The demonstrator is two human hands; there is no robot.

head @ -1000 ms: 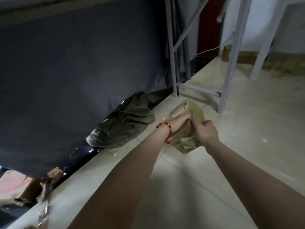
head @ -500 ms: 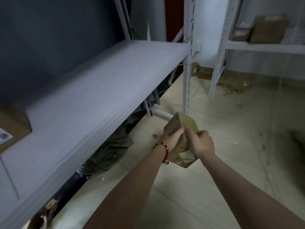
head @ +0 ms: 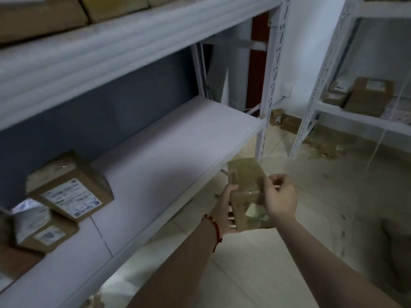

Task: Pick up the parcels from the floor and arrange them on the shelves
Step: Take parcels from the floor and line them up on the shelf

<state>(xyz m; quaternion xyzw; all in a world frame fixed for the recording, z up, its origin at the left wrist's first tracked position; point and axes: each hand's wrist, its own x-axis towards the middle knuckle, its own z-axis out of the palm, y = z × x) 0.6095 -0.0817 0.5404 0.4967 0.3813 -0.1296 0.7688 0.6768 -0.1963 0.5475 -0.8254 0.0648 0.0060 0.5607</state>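
While the left hand (head: 224, 210) cups its left side and the right hand (head: 281, 200) pinches its right edge, the parcel (head: 246, 192) is held above the floor (head: 322, 196), long axis pointing away from the person. Bare board of the shelf (head: 178, 152) lies just left and beyond, nearer the left hand than the right.

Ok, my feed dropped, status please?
Left hand and right hand grip taped cardboard parcel. Held beside white shelf, not yet placed. Labelled boxes sit left, off the path.
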